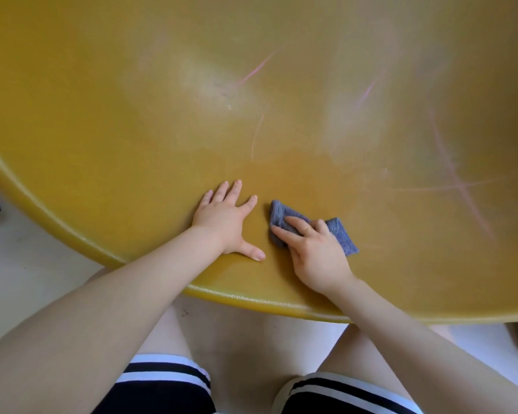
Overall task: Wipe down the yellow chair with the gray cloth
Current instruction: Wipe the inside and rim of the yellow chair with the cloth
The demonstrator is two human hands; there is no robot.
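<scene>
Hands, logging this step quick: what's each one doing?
Left hand: open, flat on the chair.
Right hand: pressing the cloth, fingers curled over it.

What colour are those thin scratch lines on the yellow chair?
Pale pink to purplish lines across the yellow chair, seen in the head view.

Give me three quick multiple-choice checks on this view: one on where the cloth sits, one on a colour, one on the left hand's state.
1. Where is the cloth?
A. under the right hand, near the chair's front edge
B. on the floor
C. under the left hand

2. What colour are the long scratch marks on the seat?
A. green
B. pinkish
C. black

3. How is the left hand?
A. clenched in a fist
B. holding the cloth
C. flat, fingers spread

Answers: 1 A, the right hand's fingers lie on the cloth; 2 B, pale pink lines cross the yellow; 3 C, the palm rests on the seat.
</scene>
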